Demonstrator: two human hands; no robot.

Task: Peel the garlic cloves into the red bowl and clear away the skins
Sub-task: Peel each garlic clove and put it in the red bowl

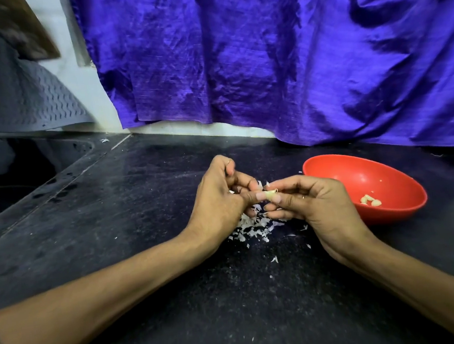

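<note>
Dark counter [143, 234] — both hands pinch garlic clove [271, 194], long axis left-right, w/ red bowl [388, 212] just right.

one red bowl [329, 164], two hands [217, 197] [314, 205], one skin pile [252, 228]

The garlic clove [270, 194] shows only as a sliver between the fingertips of the left hand [220, 197] and right hand [305, 206]; part of the skins [252, 228] lies hidden beneath them. The sink [14, 174] is cut off at the frame's left edge
</note>
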